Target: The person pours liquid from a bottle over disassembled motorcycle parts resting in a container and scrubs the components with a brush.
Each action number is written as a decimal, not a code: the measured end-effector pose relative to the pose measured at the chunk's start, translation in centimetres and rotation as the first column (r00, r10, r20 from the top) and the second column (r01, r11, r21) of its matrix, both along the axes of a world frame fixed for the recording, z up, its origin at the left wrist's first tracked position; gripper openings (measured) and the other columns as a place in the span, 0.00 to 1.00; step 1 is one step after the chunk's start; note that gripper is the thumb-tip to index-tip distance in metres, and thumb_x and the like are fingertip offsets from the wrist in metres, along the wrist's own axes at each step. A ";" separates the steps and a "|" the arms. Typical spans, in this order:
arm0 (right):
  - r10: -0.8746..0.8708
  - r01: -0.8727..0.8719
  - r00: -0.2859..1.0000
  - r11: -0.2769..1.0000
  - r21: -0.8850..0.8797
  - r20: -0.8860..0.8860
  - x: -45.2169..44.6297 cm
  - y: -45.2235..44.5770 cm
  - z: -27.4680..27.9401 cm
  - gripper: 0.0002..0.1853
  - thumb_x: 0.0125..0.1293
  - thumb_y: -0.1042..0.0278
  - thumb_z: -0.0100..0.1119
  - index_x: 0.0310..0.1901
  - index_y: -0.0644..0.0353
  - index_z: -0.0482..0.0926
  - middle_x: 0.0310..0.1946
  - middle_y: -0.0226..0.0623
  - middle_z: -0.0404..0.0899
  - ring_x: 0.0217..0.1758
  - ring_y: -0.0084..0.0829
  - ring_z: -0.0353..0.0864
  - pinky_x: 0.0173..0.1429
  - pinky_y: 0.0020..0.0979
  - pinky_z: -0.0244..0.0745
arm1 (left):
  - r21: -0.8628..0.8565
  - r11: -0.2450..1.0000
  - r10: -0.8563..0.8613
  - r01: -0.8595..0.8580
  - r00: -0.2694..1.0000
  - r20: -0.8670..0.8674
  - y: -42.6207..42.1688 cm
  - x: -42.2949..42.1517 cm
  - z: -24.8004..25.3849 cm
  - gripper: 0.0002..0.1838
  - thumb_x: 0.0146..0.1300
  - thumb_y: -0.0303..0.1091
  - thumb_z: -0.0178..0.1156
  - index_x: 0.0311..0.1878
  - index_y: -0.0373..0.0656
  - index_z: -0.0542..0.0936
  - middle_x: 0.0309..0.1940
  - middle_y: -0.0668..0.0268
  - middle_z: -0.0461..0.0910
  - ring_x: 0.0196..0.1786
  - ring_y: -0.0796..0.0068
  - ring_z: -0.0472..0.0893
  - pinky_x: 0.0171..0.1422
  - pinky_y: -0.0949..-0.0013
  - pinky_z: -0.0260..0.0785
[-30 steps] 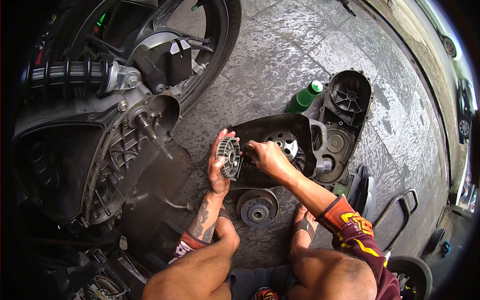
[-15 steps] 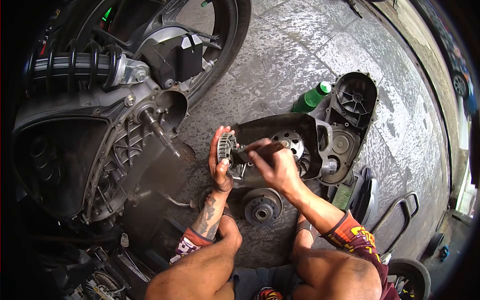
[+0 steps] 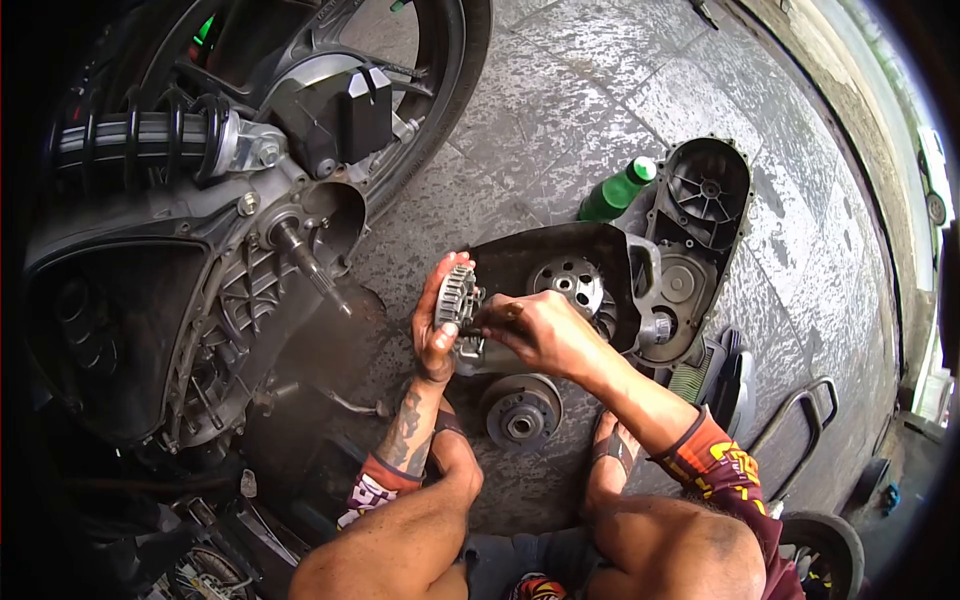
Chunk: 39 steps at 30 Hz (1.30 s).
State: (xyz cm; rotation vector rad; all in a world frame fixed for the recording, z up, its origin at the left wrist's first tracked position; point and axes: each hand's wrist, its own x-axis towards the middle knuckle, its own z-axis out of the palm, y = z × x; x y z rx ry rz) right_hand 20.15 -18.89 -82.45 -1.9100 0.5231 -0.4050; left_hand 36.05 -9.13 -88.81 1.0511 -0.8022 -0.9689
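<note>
My left hand is wrapped round a toothed metal disc, held on edge with its ribbed rim toward the palm. Close against the disc's right side, my right hand has its fingers pinched together on something dark that I cannot make out. Below both hands lies a black cover used as a tray, with a round metal plate with holes inside it. A round pulley-like part rests on the floor between my feet.
A motorcycle wheel, shock spring and opened engine case with a shaft fill the left. Right of the cover are a green bottle, a metal casing, a curved bar and a bin.
My right hand has shifted slightly, staying beside the disc. In my left hand the disc has turned from showing its finned face to a more edge-on view.
</note>
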 end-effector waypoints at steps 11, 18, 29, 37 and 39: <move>-0.173 0.145 0.973 0.974 -0.175 -0.156 0.6 -0.2 -5.9 0.10 0.62 0.70 0.64 0.43 0.65 0.81 0.34 0.51 0.84 0.39 0.51 0.85 0.43 0.43 0.80 | -0.003 0.999 0.049 -0.050 0.988 -0.150 -0.3 0.7 1.2 0.50 0.53 0.54 0.60 0.75 0.34 0.59 0.70 0.51 0.66 0.71 0.60 0.69 0.70 0.60 0.65; -0.131 0.134 0.971 0.991 -0.005 0.199 0.2 0.1 -0.9 0.10 0.63 0.74 0.65 0.45 0.63 0.82 0.35 0.45 0.85 0.38 0.47 0.86 0.41 0.37 0.81 | 0.022 1.000 0.013 -0.010 0.984 -0.180 -0.8 0.8 0.2 0.48 0.55 0.55 0.56 0.75 0.34 0.60 0.69 0.53 0.67 0.69 0.62 0.71 0.68 0.62 0.67; -0.116 0.112 0.989 0.993 0.047 0.092 0.0 0.1 0.1 0.10 0.60 0.77 0.65 0.44 0.63 0.82 0.36 0.47 0.86 0.42 0.45 0.87 0.45 0.38 0.83 | 0.076 0.995 -0.053 0.058 0.997 -0.058 0.0 0.8 0.4 0.48 0.53 0.53 0.57 0.75 0.35 0.61 0.70 0.51 0.66 0.70 0.62 0.69 0.71 0.62 0.64; -0.077 0.073 0.993 0.996 0.049 0.091 -0.4 0.2 0.2 0.10 0.63 0.76 0.64 0.46 0.61 0.84 0.38 0.41 0.87 0.41 0.40 0.89 0.44 0.33 0.83 | 0.045 0.998 -0.047 0.048 0.998 -0.037 -0.2 1.3 0.9 0.48 0.54 0.55 0.57 0.74 0.34 0.61 0.69 0.50 0.67 0.70 0.61 0.70 0.69 0.62 0.65; -0.071 0.067 0.997 0.994 0.085 0.044 -0.3 0.3 -0.2 0.10 0.63 0.75 0.65 0.46 0.61 0.84 0.38 0.41 0.87 0.41 0.40 0.89 0.44 0.33 0.83 | 0.032 0.998 -0.053 0.053 0.999 -0.011 -0.2 1.6 0.4 0.48 0.54 0.55 0.57 0.74 0.34 0.62 0.69 0.50 0.67 0.70 0.61 0.70 0.69 0.61 0.65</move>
